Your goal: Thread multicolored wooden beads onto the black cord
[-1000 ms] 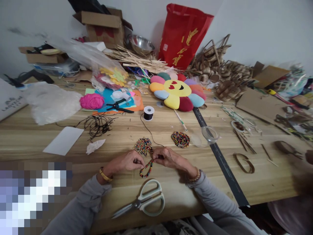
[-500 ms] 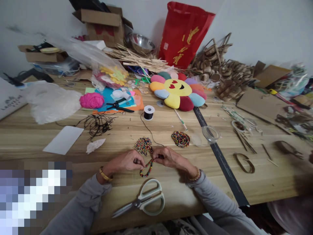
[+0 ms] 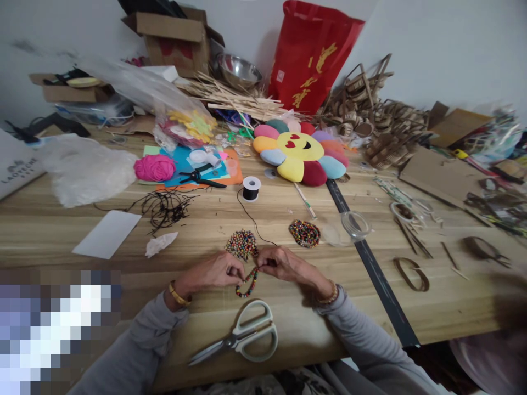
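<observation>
The fingers of the left hand [image 3: 222, 269] pinch one end of a short bead string [image 3: 246, 294], and the fingers of the right hand [image 3: 284, 263] pinch the other; whether a bead or bare thread sits inside either grip is too small to tell; the string lies between the two hands as a narrow loop, its curve turned toward the person; the step in hand seems to be working at the string's two ends; the next move would call for both pinches to stay firm, lest beads slip off, and for small, precise finger work; just beyond the fingers is a heap of loose beads [image 3: 241, 243]; a black cord [image 3: 256, 224] runs from beside the right hand back to a spool [image 3: 251, 189]; right of the heap lies a coil of beads [image 3: 304, 233]; nearer the person, scissors [image 3: 231, 341] lie on the wooden surface [image 3: 313, 329], touched by neither hand.
</observation>
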A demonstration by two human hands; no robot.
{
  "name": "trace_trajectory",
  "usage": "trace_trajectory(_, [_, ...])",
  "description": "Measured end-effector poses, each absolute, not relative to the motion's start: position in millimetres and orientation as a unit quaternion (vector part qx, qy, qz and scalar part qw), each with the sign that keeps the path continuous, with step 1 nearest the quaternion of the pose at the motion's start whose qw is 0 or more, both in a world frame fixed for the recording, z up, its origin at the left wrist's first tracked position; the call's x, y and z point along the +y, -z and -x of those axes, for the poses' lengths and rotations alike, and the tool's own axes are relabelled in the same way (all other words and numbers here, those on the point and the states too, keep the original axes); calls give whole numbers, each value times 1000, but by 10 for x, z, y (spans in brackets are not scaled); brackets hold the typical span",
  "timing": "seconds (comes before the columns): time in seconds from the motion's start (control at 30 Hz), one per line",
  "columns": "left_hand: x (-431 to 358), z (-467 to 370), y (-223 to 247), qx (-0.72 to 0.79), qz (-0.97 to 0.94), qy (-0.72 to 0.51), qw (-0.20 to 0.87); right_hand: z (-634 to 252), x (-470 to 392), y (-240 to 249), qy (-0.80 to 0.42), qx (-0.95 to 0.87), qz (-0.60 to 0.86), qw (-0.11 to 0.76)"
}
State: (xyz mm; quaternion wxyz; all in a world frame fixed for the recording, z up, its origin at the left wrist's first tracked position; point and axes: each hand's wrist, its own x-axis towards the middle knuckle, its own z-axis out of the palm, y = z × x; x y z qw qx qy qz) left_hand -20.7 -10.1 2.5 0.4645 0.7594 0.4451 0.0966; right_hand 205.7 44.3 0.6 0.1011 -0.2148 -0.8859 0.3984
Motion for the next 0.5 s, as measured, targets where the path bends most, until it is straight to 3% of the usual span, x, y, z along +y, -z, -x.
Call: trace_trajectory(0.5, [-105, 222, -107, 455, -752, -83, 469, -2064, 442, 1, -389, -889, 217, 102])
